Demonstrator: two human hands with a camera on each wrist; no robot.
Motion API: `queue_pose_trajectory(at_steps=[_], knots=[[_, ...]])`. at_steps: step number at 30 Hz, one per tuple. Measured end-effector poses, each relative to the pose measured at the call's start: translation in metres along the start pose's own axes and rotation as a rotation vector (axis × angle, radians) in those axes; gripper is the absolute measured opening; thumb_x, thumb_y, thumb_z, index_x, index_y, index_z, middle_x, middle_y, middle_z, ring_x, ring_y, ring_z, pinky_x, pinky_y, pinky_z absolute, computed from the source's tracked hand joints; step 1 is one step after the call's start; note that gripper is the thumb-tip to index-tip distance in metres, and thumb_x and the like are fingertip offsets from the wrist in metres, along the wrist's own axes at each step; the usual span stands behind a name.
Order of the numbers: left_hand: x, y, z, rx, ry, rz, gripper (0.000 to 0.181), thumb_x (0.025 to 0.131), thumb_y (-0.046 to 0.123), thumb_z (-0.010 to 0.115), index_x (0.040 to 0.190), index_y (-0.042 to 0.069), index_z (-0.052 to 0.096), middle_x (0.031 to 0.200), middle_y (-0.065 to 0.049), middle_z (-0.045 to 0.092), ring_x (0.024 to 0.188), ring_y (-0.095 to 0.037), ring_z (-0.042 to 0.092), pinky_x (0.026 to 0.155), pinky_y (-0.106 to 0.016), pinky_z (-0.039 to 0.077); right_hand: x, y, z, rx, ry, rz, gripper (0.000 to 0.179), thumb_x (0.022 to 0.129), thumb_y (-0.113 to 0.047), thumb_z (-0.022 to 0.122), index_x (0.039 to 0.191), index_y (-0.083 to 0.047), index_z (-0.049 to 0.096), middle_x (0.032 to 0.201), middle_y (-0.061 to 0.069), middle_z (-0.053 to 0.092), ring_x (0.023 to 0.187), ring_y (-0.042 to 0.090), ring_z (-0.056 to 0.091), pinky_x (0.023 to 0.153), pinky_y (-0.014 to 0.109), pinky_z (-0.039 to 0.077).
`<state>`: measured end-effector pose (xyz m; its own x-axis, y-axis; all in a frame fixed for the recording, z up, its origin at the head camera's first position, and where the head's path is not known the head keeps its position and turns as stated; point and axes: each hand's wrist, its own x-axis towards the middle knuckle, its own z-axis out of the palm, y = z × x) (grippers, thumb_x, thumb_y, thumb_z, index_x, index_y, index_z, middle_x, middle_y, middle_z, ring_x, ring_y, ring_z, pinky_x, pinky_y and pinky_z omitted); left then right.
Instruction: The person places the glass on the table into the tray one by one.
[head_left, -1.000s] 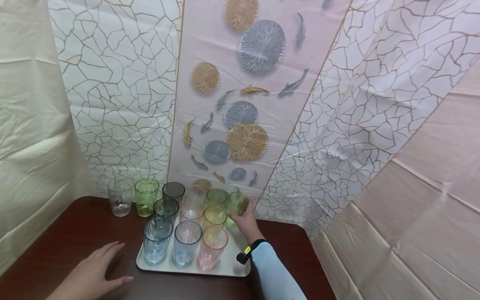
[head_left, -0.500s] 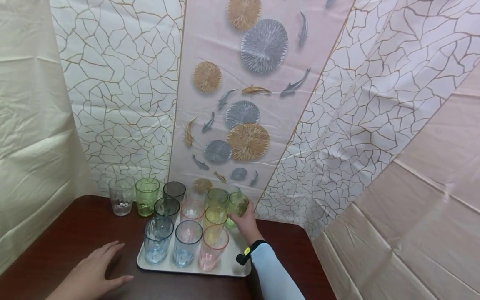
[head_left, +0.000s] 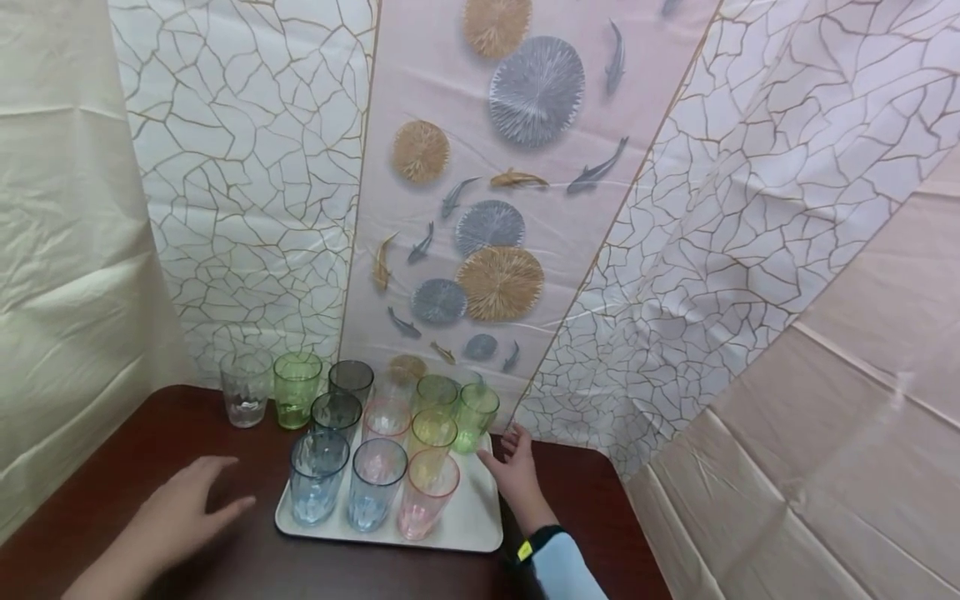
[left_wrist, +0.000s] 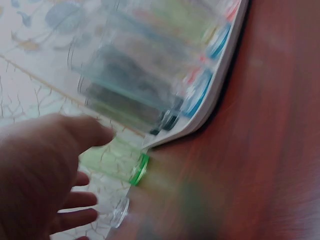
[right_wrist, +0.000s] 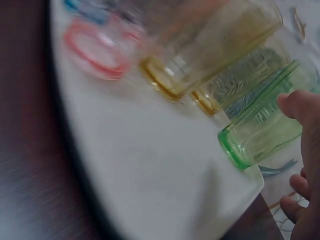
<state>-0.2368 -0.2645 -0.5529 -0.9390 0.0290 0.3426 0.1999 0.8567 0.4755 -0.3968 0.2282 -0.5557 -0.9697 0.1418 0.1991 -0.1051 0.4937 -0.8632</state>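
Beside the back right corner of the white tray (head_left: 480,508), my right hand (head_left: 517,479) is apart from the green glass (head_left: 477,412), its fingers loosely bent and holding nothing. In the right wrist view that green glass (right_wrist: 260,125) stands upright on the tray near its corner, with my thumb close to it. My left hand (head_left: 168,512) hovers over the table left of the tray, thumb and fingers spread around nothing. Nearest to it on the tray is a blue glass (head_left: 315,483). The left wrist view is blurred.
The tray also bears another blue glass (head_left: 369,500), a pink glass (head_left: 423,504), a yellow glass (head_left: 432,433) and several others. Off the tray at the back left stand a clear glass (head_left: 244,396) and a green tumbler (head_left: 295,396). Patterned cloth (head_left: 255,167) hangs behind the dark table (head_left: 225,575).
My right hand has let go of the green glass at the tray's back right and drawn off to the right. My left hand has shifted slightly left and up.
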Motion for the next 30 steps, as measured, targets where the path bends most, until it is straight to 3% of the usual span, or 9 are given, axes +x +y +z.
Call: queue_pose_trajectory(at_steps=[3,7,10,15,18,24,30], knots=[[0.024,-0.013,-0.006,-0.014,0.014,-0.098,0.069,0.092,0.044,0.075,0.132,-0.01,0.058,0.13,-0.036,0.058,0.115,-0.054,0.055,0.088,-0.07,0.048,-0.021,0.005,-0.013,-0.016,-0.019,-0.026,0.094,0.088,-0.025,0.084,0.159,-0.002,0.026,0.149,0.025,0.047,0.137,0.039,0.047,0.114,0.055,0.042],[0.059,-0.029,-0.007,-0.046,0.043,-0.237,0.074,0.095,0.04,0.072,0.138,-0.015,0.049,0.134,-0.041,0.048,0.119,-0.057,0.048,0.092,-0.072,0.045,-0.044,0.012,-0.024,-0.044,-0.032,-0.068,0.086,0.09,-0.022,0.082,0.156,-0.002,0.031,0.145,0.023,0.052,0.134,0.038,0.051,0.112,0.055,0.044],[0.081,-0.041,-0.003,-0.077,0.089,-0.273,0.085,0.094,0.042,0.073,0.145,-0.017,0.04,0.139,-0.043,0.042,0.123,-0.058,0.042,0.097,-0.075,0.042,-0.06,0.013,-0.031,-0.04,-0.049,-0.095,0.083,0.09,-0.021,0.082,0.155,-0.003,0.034,0.143,0.022,0.054,0.132,0.038,0.052,0.11,0.056,0.045],[0.107,-0.057,0.008,-0.18,0.142,-0.291,0.109,0.091,0.059,0.072,0.16,-0.009,0.021,0.15,-0.043,0.031,0.13,-0.06,0.035,0.1,-0.079,0.036,-0.077,0.013,-0.036,-0.025,-0.089,-0.159,0.081,0.09,-0.023,0.083,0.153,-0.002,0.036,0.141,0.024,0.054,0.131,0.037,0.054,0.109,0.056,0.047],[0.117,-0.064,0.015,-0.232,0.159,-0.302,0.118,0.089,0.065,0.071,0.162,-0.008,0.014,0.154,-0.044,0.026,0.133,-0.062,0.032,0.102,-0.08,0.033,-0.084,0.014,-0.036,-0.021,-0.103,-0.189,0.078,0.09,-0.02,0.082,0.151,-0.001,0.037,0.14,0.026,0.055,0.13,0.036,0.055,0.108,0.056,0.047],[0.128,-0.068,0.024,-0.318,0.169,-0.316,0.12,0.09,0.065,0.069,0.163,-0.009,0.009,0.158,-0.044,0.02,0.138,-0.063,0.027,0.104,-0.079,0.03,-0.094,0.014,-0.037,0.006,-0.127,-0.204,0.078,0.09,-0.018,0.082,0.151,0.001,0.037,0.139,0.027,0.054,0.128,0.036,0.057,0.109,0.055,0.047],[0.132,-0.069,0.027,-0.322,0.151,-0.298,0.117,0.095,0.062,0.065,0.162,-0.012,0.005,0.159,-0.046,0.016,0.141,-0.063,0.021,0.107,-0.078,0.027,-0.101,0.009,-0.038,0.014,-0.146,-0.212,0.078,0.091,-0.023,0.081,0.151,0.0,0.037,0.139,0.026,0.054,0.129,0.038,0.056,0.109,0.055,0.046]])
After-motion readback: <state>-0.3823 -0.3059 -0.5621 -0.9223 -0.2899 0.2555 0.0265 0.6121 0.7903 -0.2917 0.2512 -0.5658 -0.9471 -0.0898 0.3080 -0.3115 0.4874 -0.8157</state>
